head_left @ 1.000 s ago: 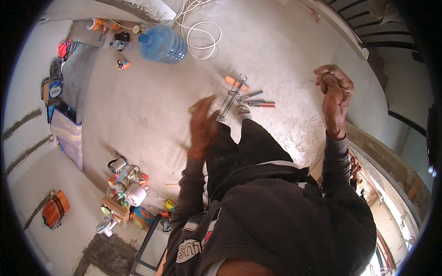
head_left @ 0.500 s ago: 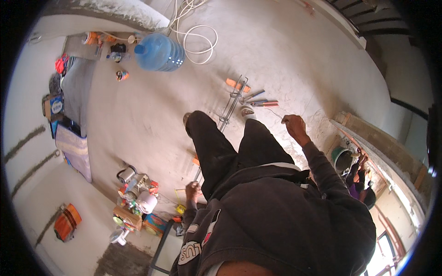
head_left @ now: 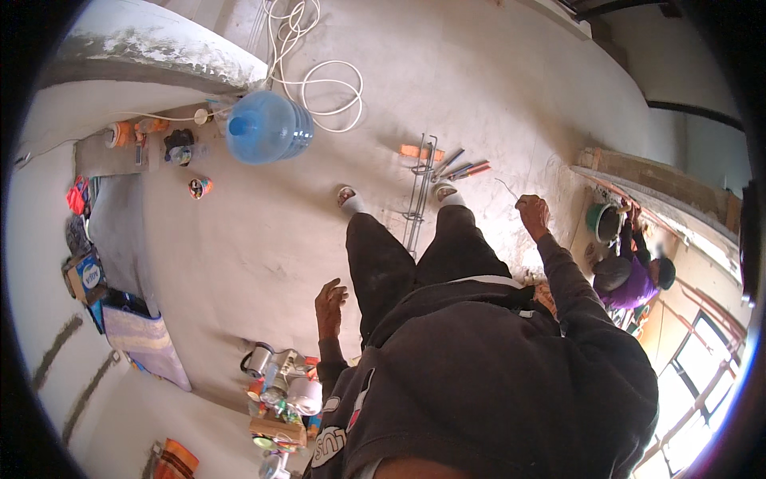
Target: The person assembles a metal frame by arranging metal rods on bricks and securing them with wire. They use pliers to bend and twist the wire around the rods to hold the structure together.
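Beside pale walls (head_left: 120,407), the scuffed grey floor (head_left: 239,247) bears a steel frame (head_left: 412,215).

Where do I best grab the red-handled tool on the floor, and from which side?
Probably by its red handles, coming from the right: they point rightward, away from the metal frame, while its other end lies close to that frame. The right hand is nearer, though it seems to hold a thin wire.

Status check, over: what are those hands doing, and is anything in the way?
Right hand pinching thin wire. Left hand partly open, looks empty. Metal-rod frame between the feet, hand tools close by: possible obstacles.
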Tool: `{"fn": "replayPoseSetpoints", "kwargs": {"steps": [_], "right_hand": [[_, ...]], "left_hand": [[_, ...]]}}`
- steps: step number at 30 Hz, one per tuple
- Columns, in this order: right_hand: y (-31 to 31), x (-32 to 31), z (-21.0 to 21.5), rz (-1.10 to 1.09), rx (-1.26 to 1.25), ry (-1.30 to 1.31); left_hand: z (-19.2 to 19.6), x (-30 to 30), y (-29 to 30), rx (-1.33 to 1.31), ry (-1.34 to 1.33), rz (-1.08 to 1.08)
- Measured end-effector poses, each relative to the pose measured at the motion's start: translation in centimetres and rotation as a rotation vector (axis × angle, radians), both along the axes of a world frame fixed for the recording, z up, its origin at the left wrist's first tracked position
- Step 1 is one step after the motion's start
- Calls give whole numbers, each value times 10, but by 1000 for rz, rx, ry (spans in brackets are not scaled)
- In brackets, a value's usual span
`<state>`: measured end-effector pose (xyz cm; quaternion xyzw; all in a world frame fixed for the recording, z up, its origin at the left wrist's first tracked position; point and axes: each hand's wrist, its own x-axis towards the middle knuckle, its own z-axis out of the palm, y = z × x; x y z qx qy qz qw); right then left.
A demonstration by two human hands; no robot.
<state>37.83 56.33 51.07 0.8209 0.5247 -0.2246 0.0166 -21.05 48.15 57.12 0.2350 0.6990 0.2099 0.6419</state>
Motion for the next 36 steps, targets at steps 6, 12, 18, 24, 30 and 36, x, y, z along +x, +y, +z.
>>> {"fn": "replayPoseSetpoints", "kwargs": {"steps": [6,12,18,24,30,36], "right_hand": [[-37,-93,28,-153,-232,-65],[-128,-141,13,-374,-421,-77],[-170,-207,3,-672,-541,107],[-177,-291,-38,-836,-449,209],[-181,-327,-64,-610,-72,423],[-195,-345,-45,-835,-66,495]], "left_hand": [[33,-92,31,22,-72,-145],[64,-97,116,254,72,-442],[64,-45,190,490,26,-958],[55,-10,244,421,26,-1417],[56,27,284,599,-99,-1529],[39,27,298,530,-116,-1711]]}}
